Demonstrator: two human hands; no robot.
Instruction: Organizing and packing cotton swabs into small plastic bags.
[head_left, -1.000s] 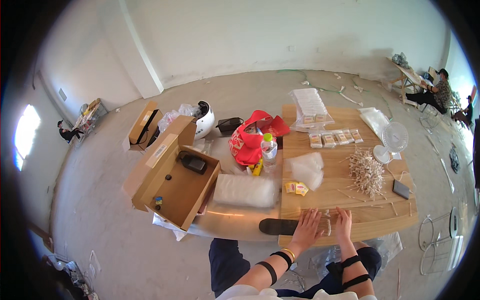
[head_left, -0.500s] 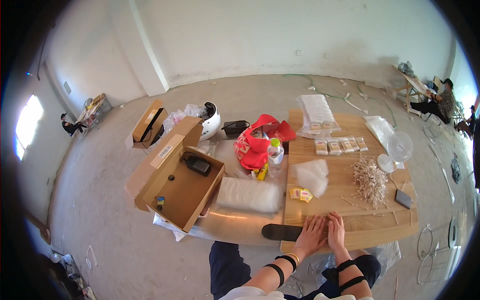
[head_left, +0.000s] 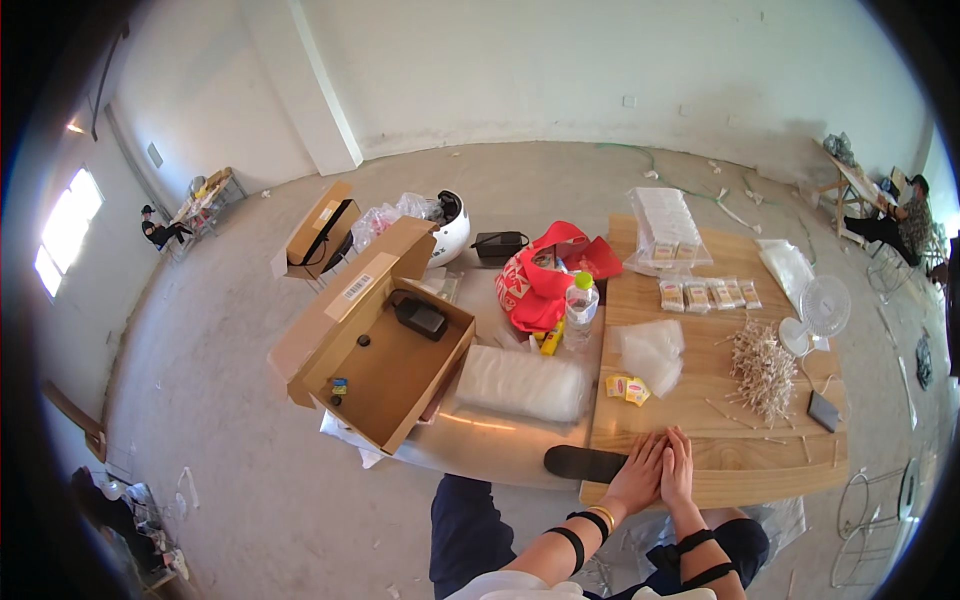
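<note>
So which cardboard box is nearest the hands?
The front box, flap raised, with a black device inside. The other box sits behind it, farther away.

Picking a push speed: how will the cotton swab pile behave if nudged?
The cotton swab pile would probably spread rather than slide as one: its sticks lie loose and criss-crossed. Single swabs look thin, so likely light and apt to roll on the flat wooden board.

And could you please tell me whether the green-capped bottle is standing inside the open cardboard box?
No, the bottle stands right of the box, beside the red bag.
</note>
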